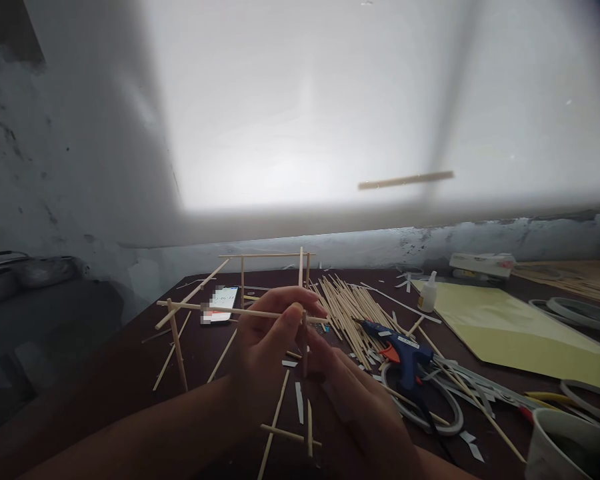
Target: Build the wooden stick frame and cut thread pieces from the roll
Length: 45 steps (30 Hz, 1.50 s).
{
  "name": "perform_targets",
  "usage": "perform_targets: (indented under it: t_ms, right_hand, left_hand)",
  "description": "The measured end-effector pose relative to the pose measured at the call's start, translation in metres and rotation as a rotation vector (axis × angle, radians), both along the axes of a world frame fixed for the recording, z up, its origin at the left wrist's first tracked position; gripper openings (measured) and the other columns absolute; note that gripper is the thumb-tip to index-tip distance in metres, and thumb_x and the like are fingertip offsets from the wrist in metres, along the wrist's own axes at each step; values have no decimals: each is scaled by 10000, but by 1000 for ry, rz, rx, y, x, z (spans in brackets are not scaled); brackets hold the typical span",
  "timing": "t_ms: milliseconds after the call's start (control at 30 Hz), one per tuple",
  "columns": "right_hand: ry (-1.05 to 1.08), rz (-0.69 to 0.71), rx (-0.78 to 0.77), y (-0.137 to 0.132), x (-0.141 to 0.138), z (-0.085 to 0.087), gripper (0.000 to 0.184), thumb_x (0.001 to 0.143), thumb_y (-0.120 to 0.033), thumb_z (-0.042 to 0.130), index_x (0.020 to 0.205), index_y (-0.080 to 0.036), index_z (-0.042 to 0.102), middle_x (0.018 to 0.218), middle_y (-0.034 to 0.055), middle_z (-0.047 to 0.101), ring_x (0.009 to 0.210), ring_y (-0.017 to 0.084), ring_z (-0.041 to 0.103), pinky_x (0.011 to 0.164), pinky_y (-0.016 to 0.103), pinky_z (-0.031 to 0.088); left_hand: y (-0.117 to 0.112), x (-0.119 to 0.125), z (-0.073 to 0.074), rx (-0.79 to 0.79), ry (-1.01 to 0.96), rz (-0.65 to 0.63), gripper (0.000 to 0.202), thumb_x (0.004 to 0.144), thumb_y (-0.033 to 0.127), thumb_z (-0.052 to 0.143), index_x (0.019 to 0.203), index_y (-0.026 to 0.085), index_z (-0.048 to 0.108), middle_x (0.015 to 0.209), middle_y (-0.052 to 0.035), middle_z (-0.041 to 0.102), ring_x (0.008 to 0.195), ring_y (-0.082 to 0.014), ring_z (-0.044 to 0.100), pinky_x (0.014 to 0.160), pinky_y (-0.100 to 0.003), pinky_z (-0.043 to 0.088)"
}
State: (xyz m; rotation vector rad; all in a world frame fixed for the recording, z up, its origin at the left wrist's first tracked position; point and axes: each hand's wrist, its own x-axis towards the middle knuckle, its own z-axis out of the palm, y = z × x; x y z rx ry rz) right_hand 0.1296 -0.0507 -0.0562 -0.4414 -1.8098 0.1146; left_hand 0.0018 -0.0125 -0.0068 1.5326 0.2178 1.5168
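Note:
A box-like frame of thin wooden sticks (177,343) stands on the dark table in front of me. At its near right corner, my left hand (273,333) pinches the joint where a horizontal stick (230,311) meets an upright stick (305,360). Lower down, my right hand (347,383) has its fingers closed on that upright stick from the right side. Parts of the frame behind my left hand are hidden. Just below the hands lie several loose sticks (280,400) and a white strip (299,403).
A blue glue gun (407,353) rests right of my hands, by a coil of white strip (460,417). Behind it lies a pile of sticks (350,313). A small glue bottle (428,293), yellow sheet (510,327) and cup (545,440) are farther right; a phone (225,307) lies left.

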Motion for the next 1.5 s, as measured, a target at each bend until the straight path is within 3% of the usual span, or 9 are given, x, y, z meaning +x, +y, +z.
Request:
perform_targets:
  t_ms: [133,300,433,567,800,1000,1133,1333,1500]
  right_hand:
    - [2,-5,-14,0,0,-1,645,878,-23,462,1478,-222,339,939,67,608,803,172,601,821,344,555]
    - [-7,4,-24,0,0,1,643,878,-17,444,1484,-197,325,937,73,601,807,167,603,729,304,559]
    - [-21,-4,16,0,0,4,666,865,-2,453,1483,-214,325,1033,87,630,836,164,612,810,319,554]
    - [-23,11,-10,-1,0,4,684,868,8,441,1501,-199,286,1105,110,616,876,167,609,783,308,554]
    - [-25,33,-30,0,2,1,703,866,-2,455,1511,-210,268,945,58,574,822,155,593,745,289,538]
    - [-35,39,-40,-2,2,3,706,867,-1,447,1512,-223,262,1056,76,596,873,156,597,854,300,524]
    - [-32,24,-59,-3,1,3,703,869,-10,448,1510,-235,264,1025,64,604,855,152,599,780,269,532]
    - [-44,7,-60,-4,2,3,679,877,-4,436,1500,-231,288,1103,76,611,917,142,613,820,246,522]
    - [-47,-8,-91,-5,1,4,659,886,-27,443,1496,-229,297,1022,57,619,848,132,606,772,238,527]
  left_hand:
    - [0,0,0,-6,7,13,205,931,321,529,965,195,688,878,-44,700,513,-89,561,476,-217,462]
    - [-1,0,2,-7,1,11,197,928,304,531,966,191,689,870,-43,703,522,-93,581,481,-216,467]
    - [-1,0,2,-17,2,-1,202,925,311,533,961,190,690,873,-44,701,531,-95,580,490,-218,470]
    - [-1,0,1,-31,3,1,199,922,312,539,962,191,692,879,-47,703,531,-94,563,488,-215,463]
    - [-1,0,2,-8,1,8,206,919,320,543,953,181,691,867,-46,702,518,-88,553,499,-212,467]
    - [-2,0,2,-19,1,6,189,919,303,544,954,185,688,883,-42,702,551,-95,590,518,-207,479]
    - [-1,0,2,-12,1,5,194,916,308,549,955,184,692,876,-44,703,558,-102,599,523,-212,484]
    - [0,0,2,-13,-4,3,190,915,302,551,951,183,695,875,-41,699,560,-93,592,524,-204,478]
    - [-2,-1,2,-19,-1,-3,190,916,304,551,955,183,693,885,-39,696,559,-87,586,523,-202,477]
